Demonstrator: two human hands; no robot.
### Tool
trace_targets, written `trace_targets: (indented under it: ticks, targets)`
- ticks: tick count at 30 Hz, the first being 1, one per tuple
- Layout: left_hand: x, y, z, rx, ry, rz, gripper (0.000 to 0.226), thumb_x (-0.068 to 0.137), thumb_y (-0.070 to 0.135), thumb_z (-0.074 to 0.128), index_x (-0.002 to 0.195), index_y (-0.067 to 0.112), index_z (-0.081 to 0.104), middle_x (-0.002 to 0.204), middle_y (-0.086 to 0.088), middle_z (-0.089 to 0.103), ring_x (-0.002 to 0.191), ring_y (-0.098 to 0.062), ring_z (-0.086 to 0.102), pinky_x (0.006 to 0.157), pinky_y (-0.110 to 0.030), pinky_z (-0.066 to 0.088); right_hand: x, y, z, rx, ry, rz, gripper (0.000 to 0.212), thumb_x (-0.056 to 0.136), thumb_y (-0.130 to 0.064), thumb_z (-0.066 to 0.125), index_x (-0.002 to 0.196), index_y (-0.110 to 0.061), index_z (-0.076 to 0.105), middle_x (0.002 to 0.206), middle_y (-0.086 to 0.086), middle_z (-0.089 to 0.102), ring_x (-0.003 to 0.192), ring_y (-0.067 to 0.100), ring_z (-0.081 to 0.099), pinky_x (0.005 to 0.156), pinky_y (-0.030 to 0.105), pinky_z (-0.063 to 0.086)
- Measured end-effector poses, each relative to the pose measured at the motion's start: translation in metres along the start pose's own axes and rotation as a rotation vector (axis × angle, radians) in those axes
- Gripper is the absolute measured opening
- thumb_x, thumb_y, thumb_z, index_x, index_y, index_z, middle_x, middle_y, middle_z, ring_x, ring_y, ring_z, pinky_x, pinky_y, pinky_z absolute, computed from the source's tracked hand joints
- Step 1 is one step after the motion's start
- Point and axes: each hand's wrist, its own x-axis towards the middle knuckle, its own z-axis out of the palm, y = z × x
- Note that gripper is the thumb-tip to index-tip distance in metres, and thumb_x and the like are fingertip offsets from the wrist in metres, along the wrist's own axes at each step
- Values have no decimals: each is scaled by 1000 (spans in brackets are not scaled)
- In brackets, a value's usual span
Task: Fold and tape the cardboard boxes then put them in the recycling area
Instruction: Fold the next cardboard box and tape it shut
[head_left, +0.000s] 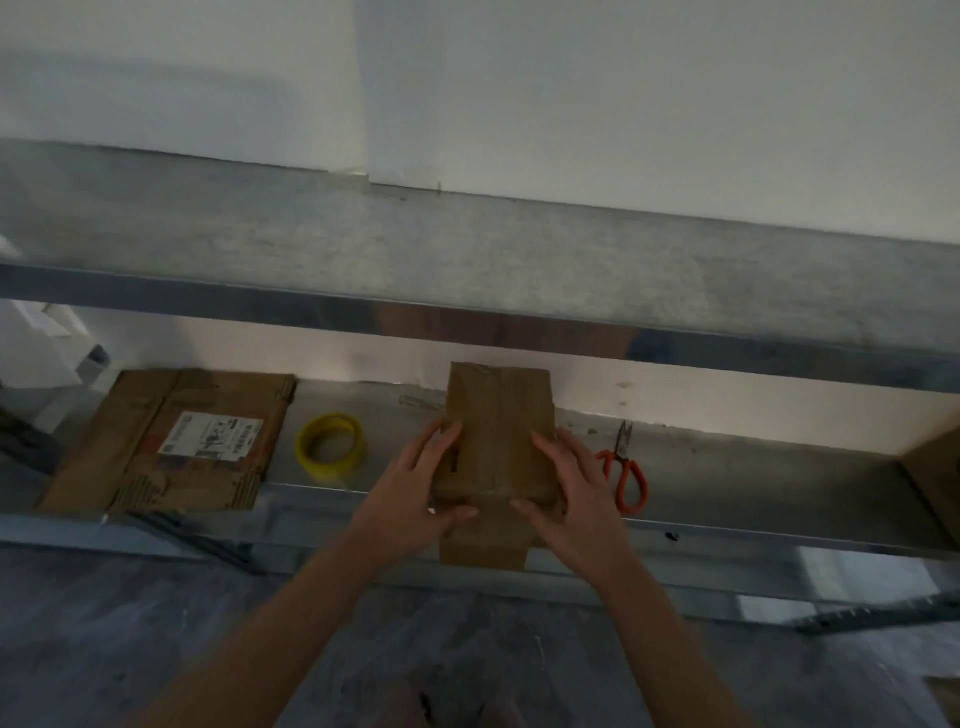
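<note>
The left hand and the right hand both gripped a small, brown, taped-up cardboard box. Each hand's fingers curled over one long side and each thumb lay across the near end, with the thumb tips close together but apart. The box sat lengthwise on the lower grey metal shelf, about midway along it. Its far end came close to the shelf's back edge and its near end reached out past the front edge.

Just beyond the right hand, a pair of orange-handled scissors lay on the shelf with the blades pointing toward the back edge, near the box but not touching it. To the left of the left hand lay a yellow roll of tape, flat on the shelf, apart from the box. Further toward the shelf's left end was a flattened brown cardboard sheet bearing a white printed label; its near corner came up to the front edge. At the right end, another piece of brown cardboard was cut off by the frame.

An upper grey metal shelf hung over the lower one and hid the back wall behind the box. Above it was a white wall, and below the arms a dark grey floor.
</note>
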Motion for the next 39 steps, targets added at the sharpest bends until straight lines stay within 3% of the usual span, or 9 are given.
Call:
trace_targets:
  ticks: [5, 12, 18, 20, 23, 26, 32, 36, 39]
  targets:
    - [-10, -25, -41, 319, -10, 90, 92, 81, 70, 53, 153, 29, 14, 160, 6, 14, 148, -16, 5, 120, -39, 12, -3, -33, -2, -272, 77, -103, 75, 83, -72, 48, 149, -42, 26, 160, -9, 15, 150, 20, 7, 117, 45, 19]
    - [-25, -128, -118, 559, -67, 88, 92, 78, 81, 27, 150, 24, 28, 157, 0, 27, 147, -24, 18, 120, -43, 10, 7, -125, 96, -344, 150, -339, 64, 91, -58, 44, 148, -30, 34, 155, 5, 35, 149, 28, 18, 120, 51, 16]
    - [-21, -209, -121, 753, -241, 112, 78, 93, 63, 35, 154, 22, 12, 161, 0, 11, 149, -23, 1, 119, -41, -6, 29, -128, 207, -373, -101, 70, 75, 94, -59, 42, 157, -28, 14, 164, 1, 13, 152, 22, 3, 122, 39, 11]
    - [-15, -220, -113, 783, -283, 173, 74, 95, 58, 35, 154, 20, 15, 162, -3, 9, 149, -24, -2, 118, -41, -10, 34, -118, 229, -396, -123, 205, 74, 93, -59, 45, 155, -25, 22, 162, 1, 19, 151, 22, 7, 121, 35, 12]
    - [-2, -229, -102, 784, -326, 251, 65, 96, 51, 37, 151, 20, 24, 161, -4, 13, 149, -27, 1, 119, -43, -6, 39, -109, 246, -393, -27, 289, 51, 92, -47, 55, 137, -22, 50, 145, 4, 45, 141, 25, 32, 113, 33, 27]
    - [11, -236, -95, 758, -368, 296, 56, 97, 43, 37, 148, 21, 30, 157, -1, 25, 149, -25, 5, 120, -41, -4, 40, -108, 248, -333, 90, 342, 18, 93, -36, 58, 104, -23, 67, 111, -1, 63, 115, 22, 53, 88, 31, 44]
    - [5, -245, -89, 699, -339, 330, 37, 99, 25, 42, 135, 16, 46, 143, -6, 46, 146, -24, 21, 120, -38, 4, 31, -120, 245, -165, 189, 388, 12, 93, -25, 59, 84, -18, 63, 87, -2, 66, 85, 19, 60, 66, 35, 49]
    - [-8, -240, -98, 533, -268, 398, 27, 95, 22, 52, 120, 11, 57, 125, -10, 57, 127, -29, 47, 118, -40, 22, 22, -129, 239, -24, 261, 359, 12, 95, -19, 57, 83, -16, 60, 79, -1, 64, 73, 16, 60, 64, 35, 51]
    - [-22, -224, -108, 356, -253, 412, 35, 96, 23, 52, 128, 9, 52, 126, -8, 54, 119, -25, 49, 107, -39, 36, 14, -133, 231, 61, 279, 342, 13, 97, -18, 54, 84, -18, 56, 76, 0, 64, 69, 16, 61, 64, 36, 50]
